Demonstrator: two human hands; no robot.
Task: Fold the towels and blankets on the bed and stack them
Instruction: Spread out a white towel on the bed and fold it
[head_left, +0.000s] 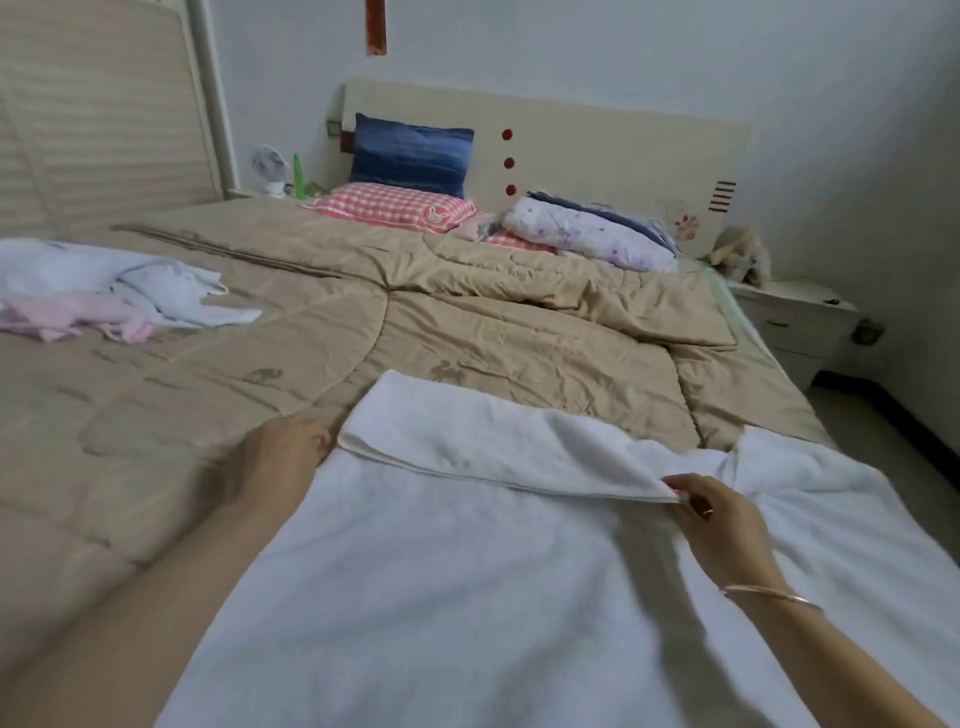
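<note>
**One white towel mid-fold, two hands at its turned edge**

Counts: two hands, one large towel under work, one loose heap of cloths, three pillows, one rolled quilt.

The white towel (467, 597) lies spread flat on the tan quilt (467, 322), from the lower edge of the view out to both hands. Its far edge is turned back toward the person in a flat band, double-layered at the lip. The nap is plain and white, with soft wrinkles near the right hand.

The right hand (722, 525) pinches the right end of the band between thumb and fingertips. There is a thin bangle (769, 597) on that wrist.

The left hand (283, 457) sits just beside the band's left corner with its fingers curled toward it. It is blurred, so I cannot tell whether it grips the cloth.

Well out to the left of the left hand lies a crumpled white cloth (156, 283) with a pink cloth (78, 314) touching it, both unfolded.

Far beyond the hands, at the headboard (597, 140):
- a blue pillow (410, 156), upright
- a pink checked pillow (395, 205)
- a second checked pillow (511, 241), partly hidden
- a rolled floral quilt (587, 234)

Beyond the right hand stands a white nightstand (795, 317).
</note>
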